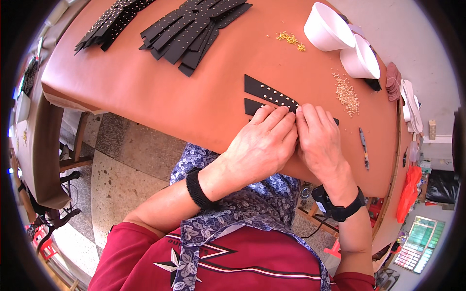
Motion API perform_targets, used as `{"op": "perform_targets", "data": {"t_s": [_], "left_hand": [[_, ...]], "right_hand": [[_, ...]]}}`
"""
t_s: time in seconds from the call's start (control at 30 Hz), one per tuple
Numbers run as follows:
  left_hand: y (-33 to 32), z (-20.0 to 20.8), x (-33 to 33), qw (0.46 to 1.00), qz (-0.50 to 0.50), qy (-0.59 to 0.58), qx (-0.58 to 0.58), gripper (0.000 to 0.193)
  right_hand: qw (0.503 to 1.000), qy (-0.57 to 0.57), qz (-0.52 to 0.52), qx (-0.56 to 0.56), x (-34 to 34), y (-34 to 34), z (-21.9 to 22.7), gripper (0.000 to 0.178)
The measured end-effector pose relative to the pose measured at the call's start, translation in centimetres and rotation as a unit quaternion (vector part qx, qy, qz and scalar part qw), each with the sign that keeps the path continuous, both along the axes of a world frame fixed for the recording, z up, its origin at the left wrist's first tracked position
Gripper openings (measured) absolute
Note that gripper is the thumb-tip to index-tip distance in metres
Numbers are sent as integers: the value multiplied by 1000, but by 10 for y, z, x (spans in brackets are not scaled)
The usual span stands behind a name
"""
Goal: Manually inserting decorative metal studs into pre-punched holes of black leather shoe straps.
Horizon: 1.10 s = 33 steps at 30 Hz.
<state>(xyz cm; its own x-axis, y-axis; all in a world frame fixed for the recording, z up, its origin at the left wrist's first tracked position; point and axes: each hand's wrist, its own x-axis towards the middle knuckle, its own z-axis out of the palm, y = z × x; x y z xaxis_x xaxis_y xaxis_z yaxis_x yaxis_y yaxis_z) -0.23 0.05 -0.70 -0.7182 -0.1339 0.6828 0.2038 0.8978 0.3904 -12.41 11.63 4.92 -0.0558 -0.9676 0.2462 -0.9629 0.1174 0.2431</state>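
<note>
A black forked piece (264, 89) with pale studs along its strips lies on the tabletop in front of me. My left hand (264, 141) is closed on its near strip, fingers bent and pressed together. Right beside it, my right hand (320, 139) is closed on the same piece, with the thumb hidden. The fingertips of both hands meet over the studs, so whatever small part may be between them does not show. One end of the black piece sticks out past the right hand.
Studded black pieces are stacked in one pile (194, 30) and another (114, 22) at the far left. Yellow-gold studs (290, 40) and paler studs (346, 95) lie loose near two white bowls (327, 28). A pen (364, 148) rests to the right on the brown-covered table (145, 97).
</note>
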Motion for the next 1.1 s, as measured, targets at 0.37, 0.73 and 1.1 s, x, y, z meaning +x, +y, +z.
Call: {"op": "perform_targets", "data": {"t_s": [0.37, 0.73, 1.1], "left_hand": [[1, 1, -2, 1000, 1, -14, 6, 33], [2, 7, 1, 998, -2, -52, -18, 36], [2, 8, 0, 997, -7, -71, -30, 36]], "right_hand": [[904, -361, -140, -179, -3, 27, -7, 17], [908, -349, -140, -183, -3, 36, -10, 12], [933, -298, -162, -123, -3, 20, -4, 9]]}}
